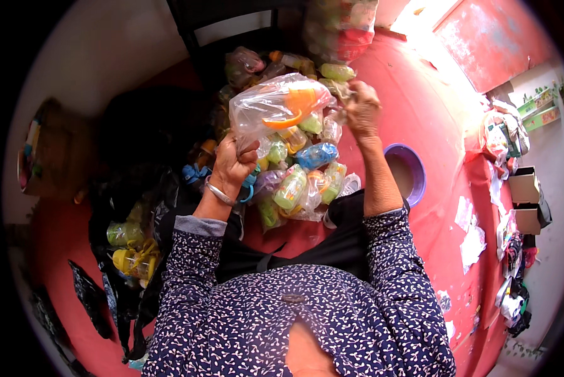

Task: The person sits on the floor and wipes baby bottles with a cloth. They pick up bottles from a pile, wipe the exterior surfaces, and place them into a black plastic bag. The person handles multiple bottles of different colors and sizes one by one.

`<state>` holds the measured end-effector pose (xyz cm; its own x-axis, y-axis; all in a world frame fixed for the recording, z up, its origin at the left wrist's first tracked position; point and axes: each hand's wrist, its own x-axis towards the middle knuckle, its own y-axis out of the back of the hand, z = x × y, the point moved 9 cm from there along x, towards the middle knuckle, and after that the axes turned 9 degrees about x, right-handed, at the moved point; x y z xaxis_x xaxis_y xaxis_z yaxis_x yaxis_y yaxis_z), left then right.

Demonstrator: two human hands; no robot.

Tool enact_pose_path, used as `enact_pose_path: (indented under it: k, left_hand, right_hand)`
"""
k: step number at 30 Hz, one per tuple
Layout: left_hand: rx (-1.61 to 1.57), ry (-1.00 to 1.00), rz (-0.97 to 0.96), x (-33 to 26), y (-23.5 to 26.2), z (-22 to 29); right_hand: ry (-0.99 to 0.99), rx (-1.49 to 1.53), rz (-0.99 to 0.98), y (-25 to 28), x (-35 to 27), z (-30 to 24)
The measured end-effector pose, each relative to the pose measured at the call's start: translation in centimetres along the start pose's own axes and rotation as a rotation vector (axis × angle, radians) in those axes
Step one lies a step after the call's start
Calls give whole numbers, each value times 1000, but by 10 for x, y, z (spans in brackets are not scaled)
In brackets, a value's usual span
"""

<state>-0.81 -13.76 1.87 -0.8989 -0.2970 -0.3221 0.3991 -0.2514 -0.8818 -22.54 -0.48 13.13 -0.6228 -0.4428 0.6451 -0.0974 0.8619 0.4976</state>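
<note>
My left hand, a bangle on its wrist, is closed round the gathered edge of a clear plastic bag. Inside the bag is an orange-topped bottle with a curved orange handle. To the right of the bag, my right hand has its fingers curled together; anything between them is too blurred to make out. Below both hands lies a heap of bagged baby bottles, several green, others yellow or blue. A blue bagged bottle rests near the heap's middle.
A purple basin with cloudy liquid stands right of my right forearm. At left, a black bag holds more bottles. A large filled sack and a dark chair stand beyond the heap. Paper scraps litter the red floor.
</note>
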Motion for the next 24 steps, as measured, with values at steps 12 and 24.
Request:
enact_pose_path:
  k: [12, 24]
  left_hand:
    - [-229, 104, -194, -2, 0, -11]
    - [787, -554, -63, -36, -51, 44]
  right_hand:
    - [360, 111, 133, 0, -11, -67]
    - [-980, 1128, -518, -39, -35, 19]
